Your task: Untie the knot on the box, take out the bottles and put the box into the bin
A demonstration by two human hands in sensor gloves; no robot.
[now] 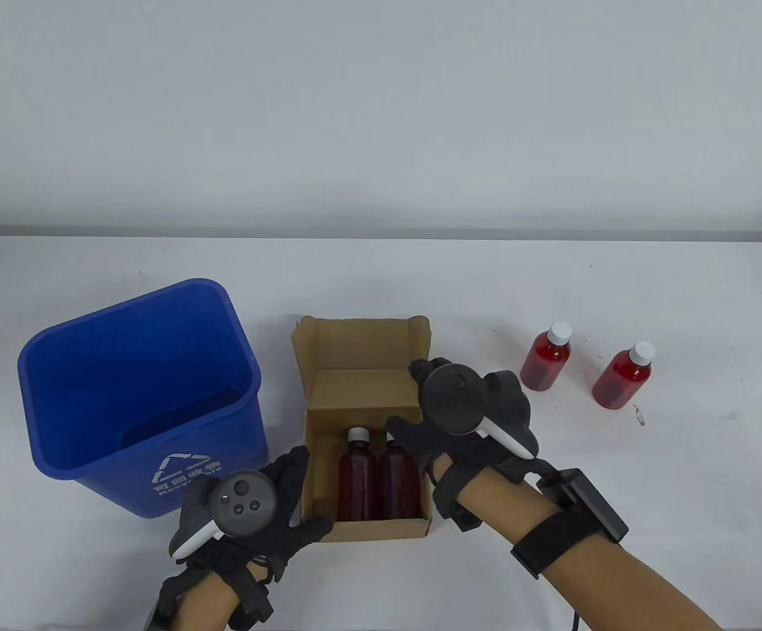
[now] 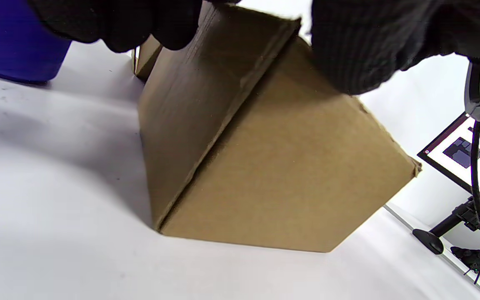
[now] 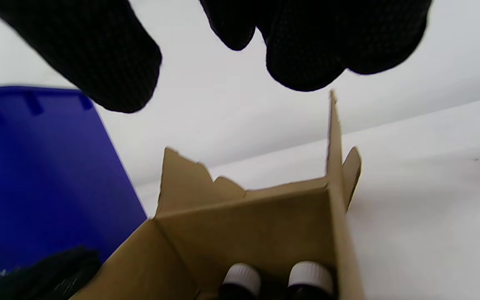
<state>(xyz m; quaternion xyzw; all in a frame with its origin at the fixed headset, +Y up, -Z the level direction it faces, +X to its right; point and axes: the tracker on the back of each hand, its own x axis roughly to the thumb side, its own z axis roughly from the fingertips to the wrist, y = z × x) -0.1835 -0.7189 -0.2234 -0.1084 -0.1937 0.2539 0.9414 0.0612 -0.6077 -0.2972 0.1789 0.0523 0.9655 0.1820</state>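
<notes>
Bottles (image 1: 378, 478) lie lengthwise in the cardboard box (image 1: 366, 368), caps pointing away from us, directly under our empty, loosely spread right hand (image 1: 466, 411), while our left hand (image 1: 256, 509) grips the box's near-left corner.

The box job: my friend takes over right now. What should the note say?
Left hand holds the box at its near-left corner. Right hand hovers open over the box, holding nothing.
Box open, flap up. Two bottles inside; two bottles out, standing on the table to the right. Bin left of the box.
Done: box opened, two bottles out.
Left: last two bottles, then box into bin.
</notes>
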